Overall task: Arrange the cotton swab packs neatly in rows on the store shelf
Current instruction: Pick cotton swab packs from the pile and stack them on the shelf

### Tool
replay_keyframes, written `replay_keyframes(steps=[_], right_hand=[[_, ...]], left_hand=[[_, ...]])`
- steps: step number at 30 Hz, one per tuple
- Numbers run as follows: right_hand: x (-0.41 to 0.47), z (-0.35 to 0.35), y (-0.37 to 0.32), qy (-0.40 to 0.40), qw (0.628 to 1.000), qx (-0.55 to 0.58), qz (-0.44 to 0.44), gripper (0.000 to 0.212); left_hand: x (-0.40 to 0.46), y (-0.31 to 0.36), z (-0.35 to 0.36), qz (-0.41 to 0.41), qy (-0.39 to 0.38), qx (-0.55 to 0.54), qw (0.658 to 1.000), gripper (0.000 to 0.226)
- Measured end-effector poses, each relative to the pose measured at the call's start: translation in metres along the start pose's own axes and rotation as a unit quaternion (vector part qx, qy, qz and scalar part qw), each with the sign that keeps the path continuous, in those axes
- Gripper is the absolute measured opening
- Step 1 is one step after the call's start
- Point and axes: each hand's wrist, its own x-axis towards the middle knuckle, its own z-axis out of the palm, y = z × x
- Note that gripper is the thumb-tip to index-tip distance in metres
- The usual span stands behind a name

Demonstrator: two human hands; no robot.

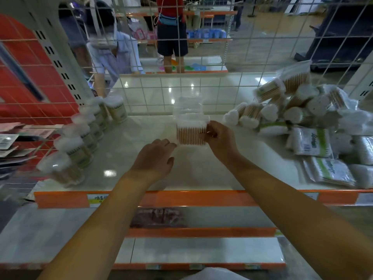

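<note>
Store aisle, white shelf (125, 158) with orange price rail (181, 199) along its front edge, nearest the body; lower shelves below it. Both forearms reach over the rail. Left hand (155, 156) hovers palm down, fingers loosely curled, holding nothing, fingertips just beside the lower left corner of the clear swab box (191, 130). Right hand (219, 138) pinches that box at its right side, thumb and fingers curled on it; box is upright on the shelf between the hands. Left of the left hand: row of round swab tubs (80, 142) running front to back along the shelf side. Right of the right hand: loose heap of bagged swab packs (302, 118), some flat, some piled. Beyond the hands: wire grid back panel (201, 87), people standing in the next aisle behind it, blurred.
</note>
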Motion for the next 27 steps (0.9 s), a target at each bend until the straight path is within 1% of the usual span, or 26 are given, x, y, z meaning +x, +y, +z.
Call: replay_keyframes(steps=[4, 7, 13, 17, 20, 22, 25, 27], right_hand=[[0.004, 0.012, 0.002, 0.010, 0.998, -0.049, 0.027, 0.020], [0.003, 0.013, 0.002, 0.000, 0.998, -0.054, 0.042, 0.017], [0.002, 0.013, 0.000, -0.008, 0.996, -0.072, 0.048, 0.017], [0.000, 0.011, -0.001, -0.035, 0.992, -0.110, 0.058, 0.023], [-0.003, 0.005, -0.001, -0.073, 0.981, -0.157, 0.087, 0.040], [-0.006, -0.003, 0.000, -0.098, 0.973, -0.180, 0.105, 0.046], [-0.014, -0.017, 0.001, -0.124, 0.963, -0.220, 0.095, 0.037], [-0.020, -0.027, 0.004, -0.134, 0.957, -0.244, 0.087, 0.035]], left_hand=[[-0.003, -0.008, 0.006, -0.010, -0.020, 0.007, 1.000, 0.041], [-0.004, -0.010, 0.010, -0.010, -0.031, 0.011, 0.999, 0.040], [-0.004, -0.008, 0.013, -0.001, -0.041, 0.005, 0.999, 0.038], [0.000, -0.002, 0.012, 0.009, -0.036, -0.001, 0.999, 0.038], [0.003, 0.004, 0.008, 0.018, -0.025, -0.010, 0.999, 0.039], [0.006, 0.011, 0.004, 0.025, -0.017, -0.012, 0.999, 0.039], [0.012, 0.025, 0.001, 0.040, -0.007, -0.013, 0.999, 0.038], [0.018, 0.038, 0.001, 0.052, -0.001, -0.009, 0.999, 0.037]])
